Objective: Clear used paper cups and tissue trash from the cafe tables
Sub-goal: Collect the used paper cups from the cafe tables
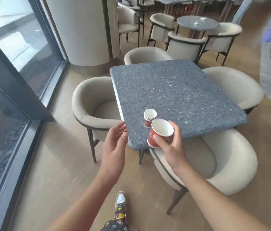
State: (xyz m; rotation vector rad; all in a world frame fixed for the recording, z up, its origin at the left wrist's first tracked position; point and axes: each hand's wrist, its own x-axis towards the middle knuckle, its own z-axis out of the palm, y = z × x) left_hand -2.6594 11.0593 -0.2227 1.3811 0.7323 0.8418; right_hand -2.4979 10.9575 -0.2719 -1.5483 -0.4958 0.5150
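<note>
While our right hand (171,144) wraps a single red paper cup (160,133) between thumb and curled fingers, the cup tilts with its white mouth toward us, held just above the near corner of the grey speckled table (173,90). Our thumb presses the cup's red side wall near its base, and the other fingers close round the far side below the rim. Our left hand (114,147) hangs beside the table's near-left edge with fingers loosely spread, palm turned toward the cup, holding nothing.

Just behind the held cup, a stack of red paper cups (149,117) stands upright on the tabletop near that same corner; we count about five or six nested rims, though the exact number is hard to tell. So we see one loose cup in hand and one stack on the table.

Four cream tub chairs surround this table. On a round table (198,23) farther back lie two crumpled white tissues (196,23), well apart from us.
</note>
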